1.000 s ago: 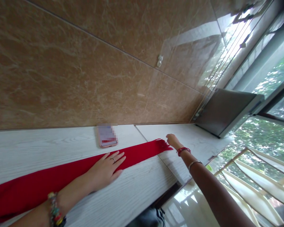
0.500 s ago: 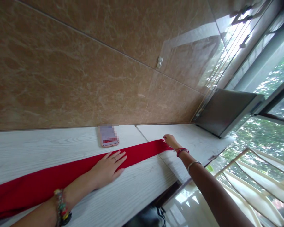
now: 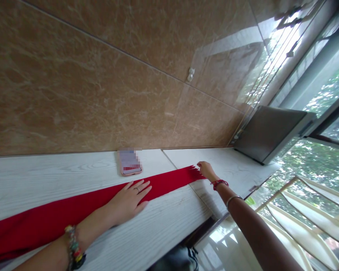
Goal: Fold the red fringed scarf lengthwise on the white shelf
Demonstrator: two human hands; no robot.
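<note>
A long red scarf (image 3: 169,181) lies flat across the white wood-grain table (image 3: 155,229), from the lower left to its fringed end at the right. Flat on the scarf, fingers spread, rests my left hand (image 3: 128,199), with a ring on one finger. My right hand (image 3: 207,170) is just beside the fringe (image 3: 197,172), its fingers drawn together in a pinch. Whether a strand of fringe is between those fingertips is too small to make out. The scarf's other end runs out of view at the lower left.
Behind the scarf, near the tiled wall (image 3: 101,94), lies a phone (image 3: 130,162) in a pink case. A dark grey box-like appliance (image 3: 271,131) stands at the table's far right. A pale chair back (image 3: 302,214) is on the right by the window.
My right hand has shifted slightly to the right, away from the scarf, and more of the fringe shows. The left hand, scarf and phone have stayed in place.
</note>
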